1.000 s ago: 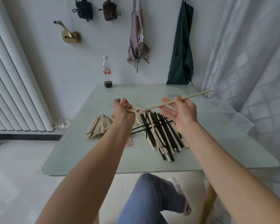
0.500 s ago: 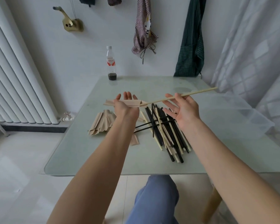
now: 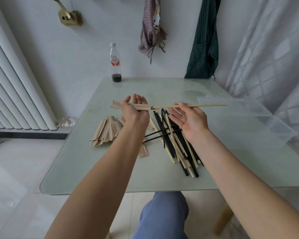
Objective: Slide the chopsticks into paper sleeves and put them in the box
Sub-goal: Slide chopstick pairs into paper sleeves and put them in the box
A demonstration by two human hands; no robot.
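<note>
One pale wooden chopstick (image 3: 188,105) now sits deeper in the creased brown paper sleeve (image 3: 133,107), which the left hand (image 3: 134,110) grips above the glass desk (image 3: 97,166). The right hand (image 3: 190,118) pinches the stick's shaft, other fingers spread, over the mixed black-and-pale chopstick pile (image 3: 176,144); the clear plastic box (image 3: 259,121) stands at the desk's right edge.

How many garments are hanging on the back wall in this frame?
2. A checked apron hangs above the table's far middle; a dark green striped apron hangs to its right, reaching the table edge. Anything higher up is cut off by the frame.
</note>
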